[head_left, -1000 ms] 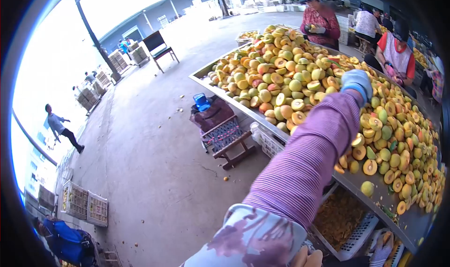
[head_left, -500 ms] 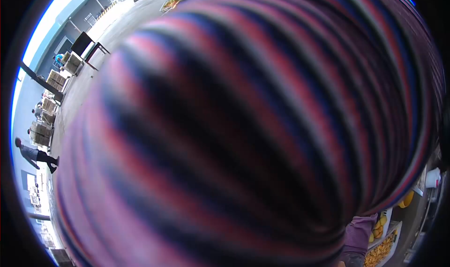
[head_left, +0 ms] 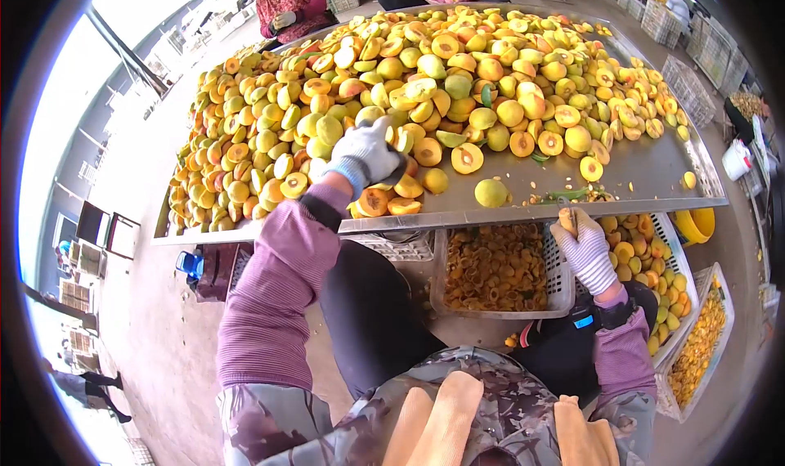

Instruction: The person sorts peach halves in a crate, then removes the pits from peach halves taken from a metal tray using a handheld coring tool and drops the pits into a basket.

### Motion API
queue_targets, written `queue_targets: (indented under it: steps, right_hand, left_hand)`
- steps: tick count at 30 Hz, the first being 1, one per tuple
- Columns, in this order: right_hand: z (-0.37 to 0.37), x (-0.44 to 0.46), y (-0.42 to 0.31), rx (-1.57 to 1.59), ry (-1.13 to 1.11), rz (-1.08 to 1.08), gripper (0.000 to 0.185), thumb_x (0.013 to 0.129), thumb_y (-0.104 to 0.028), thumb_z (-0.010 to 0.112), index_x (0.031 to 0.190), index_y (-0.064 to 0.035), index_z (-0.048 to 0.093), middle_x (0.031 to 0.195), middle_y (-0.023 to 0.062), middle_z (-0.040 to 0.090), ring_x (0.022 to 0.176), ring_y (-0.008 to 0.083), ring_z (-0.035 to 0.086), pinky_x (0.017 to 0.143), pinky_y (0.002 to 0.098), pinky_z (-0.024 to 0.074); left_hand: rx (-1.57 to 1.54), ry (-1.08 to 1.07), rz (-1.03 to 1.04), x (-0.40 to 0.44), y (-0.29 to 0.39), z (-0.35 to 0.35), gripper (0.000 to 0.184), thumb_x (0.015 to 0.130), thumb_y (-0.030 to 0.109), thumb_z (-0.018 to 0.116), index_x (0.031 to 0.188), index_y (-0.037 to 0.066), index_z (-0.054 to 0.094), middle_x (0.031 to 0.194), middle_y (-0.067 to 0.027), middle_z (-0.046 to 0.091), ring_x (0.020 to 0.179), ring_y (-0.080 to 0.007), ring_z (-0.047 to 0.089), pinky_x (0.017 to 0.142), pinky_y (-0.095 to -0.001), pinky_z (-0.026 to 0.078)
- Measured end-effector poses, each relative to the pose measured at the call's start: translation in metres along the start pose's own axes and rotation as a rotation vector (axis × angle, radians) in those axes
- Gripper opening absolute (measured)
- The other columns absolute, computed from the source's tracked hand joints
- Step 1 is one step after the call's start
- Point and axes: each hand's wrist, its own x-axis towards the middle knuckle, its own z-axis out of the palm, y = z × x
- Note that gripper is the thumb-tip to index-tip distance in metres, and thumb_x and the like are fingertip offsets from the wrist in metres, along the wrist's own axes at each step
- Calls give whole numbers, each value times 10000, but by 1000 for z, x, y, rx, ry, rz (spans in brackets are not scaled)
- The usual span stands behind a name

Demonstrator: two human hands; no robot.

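Observation:
A heap of halved yellow-green stone fruit [head_left: 327,128], like apricots or plums, lies on a metal-topped table [head_left: 458,217]. My left hand [head_left: 368,157], in a white glove with a dark palm, reaches into the near side of the heap. Its fingers are apart against the fruit, partly hidden. Just past the table's front edge, my right hand [head_left: 585,253], in a white striped glove, is closed around something small and thin that I cannot make out. A whole yellow fruit [head_left: 491,193] rests on the metal between the hands. Small scraps and a green leaf [head_left: 568,194] lie near my right hand.
Below the table edge stand a crate of brown fruit pieces [head_left: 439,290], a crate of fruit [head_left: 691,280] and a crate of orange pieces [head_left: 666,401]. A yellow bucket [head_left: 695,226] is to the right. Two people sit across the table, one in a red patterned top [head_left: 290,8].
A striped purple sleeve filled most of the view before. Now it has moved away, and the table, the fruit and both my hands show.

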Motion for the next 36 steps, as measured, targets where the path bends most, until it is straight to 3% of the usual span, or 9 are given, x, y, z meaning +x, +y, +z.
queue_targets:
  steps: [2, 6, 11, 13, 16, 20, 24, 28, 36]
  right_hand:
    - [-10, 7, -10, -25, 6, -38, 228, 854, -171, 681, 965, -3, 575, 723, 144, 594, 611, 258, 564, 605, 355, 473]
    - [-12, 35, -8, -62, 16, -63, 256, 843, -199, 686, 981, -8, 586, 757, 174, 622, 648, 318, 603, 625, 367, 496]
    - [11, 49, 13, 114, 38, -2, 290, 844, -259, 675, 962, -10, 583, 749, 184, 635, 700, 383, 624, 632, 417, 505]
    - [15, 46, 19, 265, -86, 261, 294, 861, -280, 663, 963, -17, 579, 695, 155, 621, 589, 308, 618, 591, 403, 496]
    - [25, 47, 33, 237, -96, 196, 273, 893, -232, 649, 1049, -20, 575, 708, 42, 593, 463, 114, 553, 431, 269, 454]
    - [23, 52, 25, 283, -48, 157, 246, 912, -255, 642, 968, -37, 543, 662, 19, 550, 450, 107, 530, 431, 262, 453]
    - [11, 43, 7, 434, -100, 268, 276, 923, -256, 633, 1049, -43, 510, 663, 3, 538, 432, 107, 533, 407, 254, 438]
    - [9, 41, 6, 412, -56, 387, 262, 913, -246, 614, 1012, -22, 521, 609, 29, 546, 414, 113, 532, 378, 254, 418]
    - [39, 64, -29, 967, -136, 589, 289, 909, -283, 643, 1022, -27, 571, 719, 32, 568, 519, 106, 544, 453, 260, 485]
  left_hand:
    - [-45, -272, -188, -17, -13, 8, 746, 730, 364, 622, 1426, 212, 398, 1302, -194, 543, 1160, -357, 562, 961, -456, 437]
    - [202, -13, -17, -32, -12, 62, 732, 758, 402, 643, 1420, 193, 410, 1200, -183, 563, 1148, -396, 486, 974, -493, 389]
    - [254, -120, 132, -38, 14, 49, 701, 730, 297, 679, 1367, 115, 451, 1198, -178, 557, 1095, -375, 515, 898, -457, 474]
    - [177, -86, 242, -38, 17, 68, 710, 710, 233, 691, 1367, 114, 450, 1226, -175, 535, 1111, -361, 526, 906, -440, 490]
    - [125, 11, 337, -28, 50, 70, 655, 743, 280, 677, 1327, 59, 480, 1248, -171, 529, 1111, -367, 535, 897, -433, 491]
    - [-400, 92, 150, -11, 98, 73, 625, 761, 132, 683, 1344, 100, 458, 1196, -136, 586, 969, -291, 633, 796, -335, 532]
    - [-1870, -421, 6, 10, 120, 85, 514, 913, 164, 614, 1382, 71, 427, 1074, -49, 637, 885, -143, 646, 715, -278, 549]
    - [-1944, -414, 439, -3, 130, 82, 896, 781, 424, 765, 1440, 3, 327, 823, 43, 549, 752, -71, 551, 772, -234, 497]
    - [-1810, -315, 131, -12, 117, 72, 632, 727, -60, 639, 1328, -19, 446, 869, -11, 594, 689, -42, 537, 639, -193, 467]
